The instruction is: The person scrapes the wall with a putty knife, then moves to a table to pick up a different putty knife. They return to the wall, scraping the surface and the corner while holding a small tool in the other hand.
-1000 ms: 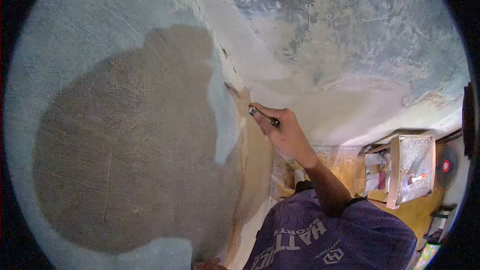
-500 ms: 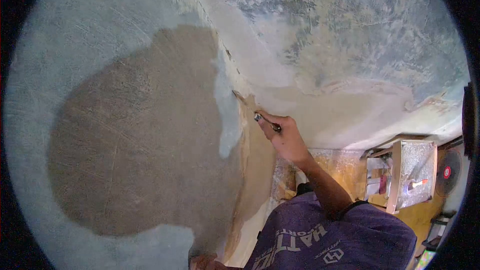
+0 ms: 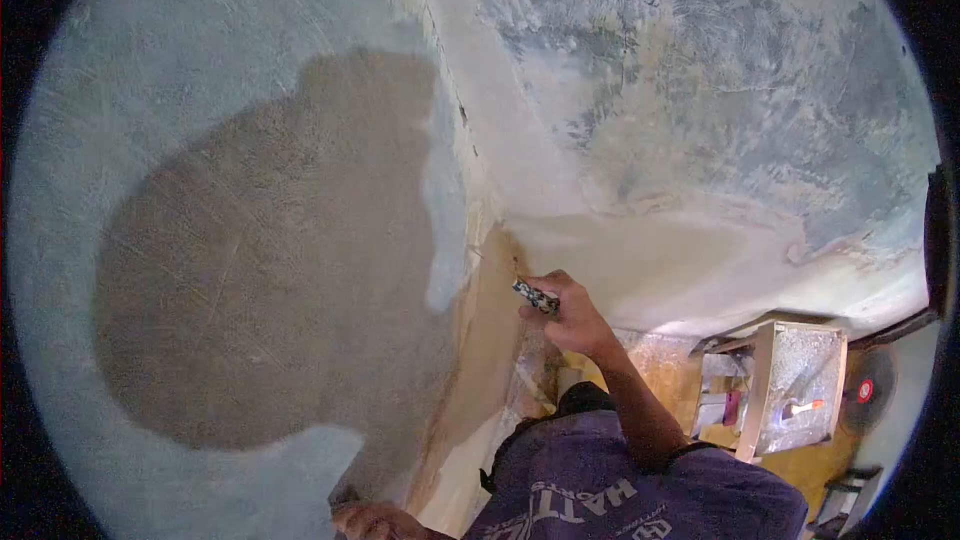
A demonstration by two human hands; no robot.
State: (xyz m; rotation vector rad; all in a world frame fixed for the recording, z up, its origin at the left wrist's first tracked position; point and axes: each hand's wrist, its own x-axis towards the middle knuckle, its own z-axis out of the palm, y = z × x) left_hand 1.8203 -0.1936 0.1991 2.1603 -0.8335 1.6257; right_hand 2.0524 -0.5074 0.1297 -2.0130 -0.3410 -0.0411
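My right hand [image 3: 575,325] is closed round the dark, speckled handle of a scraper-like tool [image 3: 537,296]. Its thin blade is hard to make out against the wall and points up and left at the corner seam. Below the hand, a damp tan strip [image 3: 480,310] runs down along that corner. At the bottom edge, my left hand [image 3: 378,520] is partly cut off, its fingers curled close to the left wall. A dark patch shows beside those fingers, but what they hold, if anything, cannot be made out.
Across the left wall [image 3: 200,80] spreads a large dark shadow. A narrow crack [image 3: 462,112] follows the corner. The right wall [image 3: 700,70] is mottled blue-grey. At lower right stand a wooden-framed stand [image 3: 765,390], with an orange-and-white brush-like item [image 3: 803,408] on it, and a round fan [image 3: 865,390].
My right hand has moved down the corner with the tool, and its handle now shows more fully. My left hand has come further into view at the bottom. The whole view has shifted slightly.
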